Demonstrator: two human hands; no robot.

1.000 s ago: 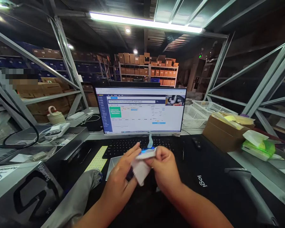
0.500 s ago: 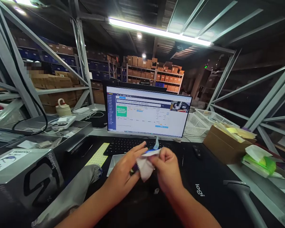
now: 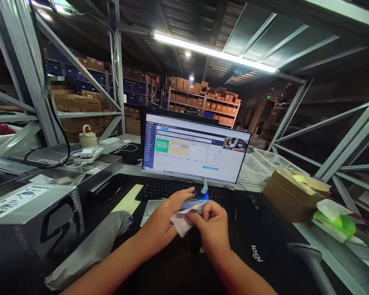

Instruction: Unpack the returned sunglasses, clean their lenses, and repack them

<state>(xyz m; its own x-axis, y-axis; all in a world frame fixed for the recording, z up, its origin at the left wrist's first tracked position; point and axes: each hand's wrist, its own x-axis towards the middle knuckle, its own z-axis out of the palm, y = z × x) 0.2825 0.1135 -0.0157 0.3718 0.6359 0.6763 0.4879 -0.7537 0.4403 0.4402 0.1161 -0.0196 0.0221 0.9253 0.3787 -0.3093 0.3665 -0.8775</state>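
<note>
Above the desk mat, in front of the keyboard, both hands meet. My right hand pinches a small white cloth with a zigzag edge and presses it with the thumb. My left hand is closed from the other side around a shiny blue piece, largely hidden by the cloth and fingers; its kind cannot be made out. A pale blue strip sticks up just beyond the fingers. Below my left hand, a grey open tray is partly covered.
A monitor stands behind the keyboard. To the left are a grey product box and a grey pouch. At right lie a mouse, a barcode scanner, a tissue pack and a cardboard box.
The cloth has shifted slightly left and lies flatter under my right thumb. More of the shiny blue piece shows. The whole view has swung a little.
</note>
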